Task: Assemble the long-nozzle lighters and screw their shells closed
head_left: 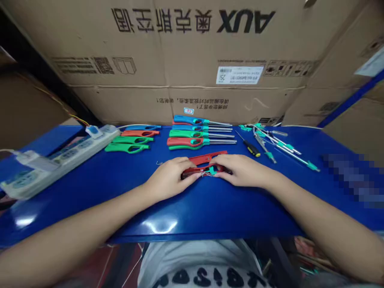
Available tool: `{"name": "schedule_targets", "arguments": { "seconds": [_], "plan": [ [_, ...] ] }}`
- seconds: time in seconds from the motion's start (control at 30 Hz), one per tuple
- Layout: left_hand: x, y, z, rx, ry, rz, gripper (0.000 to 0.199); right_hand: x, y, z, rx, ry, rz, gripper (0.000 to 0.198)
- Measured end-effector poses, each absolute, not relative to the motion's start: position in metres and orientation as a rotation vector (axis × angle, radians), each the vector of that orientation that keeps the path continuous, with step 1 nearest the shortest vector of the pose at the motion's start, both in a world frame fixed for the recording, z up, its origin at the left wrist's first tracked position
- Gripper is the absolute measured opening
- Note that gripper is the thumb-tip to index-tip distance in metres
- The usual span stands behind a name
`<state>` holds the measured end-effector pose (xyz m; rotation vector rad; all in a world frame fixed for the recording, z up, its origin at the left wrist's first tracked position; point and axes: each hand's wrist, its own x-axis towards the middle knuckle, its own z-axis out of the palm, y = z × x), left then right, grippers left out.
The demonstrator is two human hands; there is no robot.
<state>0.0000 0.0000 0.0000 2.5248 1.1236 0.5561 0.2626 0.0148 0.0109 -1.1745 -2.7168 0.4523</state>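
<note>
Near the middle of the table, an opened red lighter handle lies between my hands, with a teal part and thin wires showing inside. My left hand grips its left end, thumb in front and fingers behind. At the other end, my right hand pinches the handle around the teal part; its fingertips partly hide the pieces there. Just behind lies a loose red shell half, close to the fingers of both hands. A small bent wire piece sits left of my left hand.
Several assembled lighters are stacked behind my hands, with handle shells to their left. A screwdriver and metal lighter tubes with teal ends lie right. A power strip runs along the left; cardboard stands behind.
</note>
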Motion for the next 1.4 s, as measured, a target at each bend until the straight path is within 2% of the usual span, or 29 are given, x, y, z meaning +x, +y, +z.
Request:
{"name": "schedule_targets", "arguments": {
  "seconds": [0.23, 0.57, 0.8, 1.23, 1.4],
  "plan": [
    [0.002, 0.005, -0.003, 2.463, 1.101, 0.577, 0.022, 0.271, 0.013, 0.014, -1.064, -2.77, 0.391, 0.043],
    [0.002, 0.01, -0.004, 2.397, 1.083, 0.588, 0.02, 0.265, 0.015, 0.004, -1.061, -2.909, 0.013, 0.046],
    [0.001, 0.008, -0.003, 2.378, 1.072, 0.538, 0.023, 0.266, 0.014, 0.009, -1.051, -2.884, 0.088, 0.055],
    [-0.002, 0.008, -0.008, 2.577, 0.977, 0.579, 0.022, 0.262, 0.012, 0.003, -1.03, -2.985, -0.124, 0.053],
    [0.001, 0.003, -0.006, 2.654, 0.876, 0.586, 0.031, 0.259, 0.009, 0.005, -1.064, -2.997, -0.133, 0.054]
  ]
}}
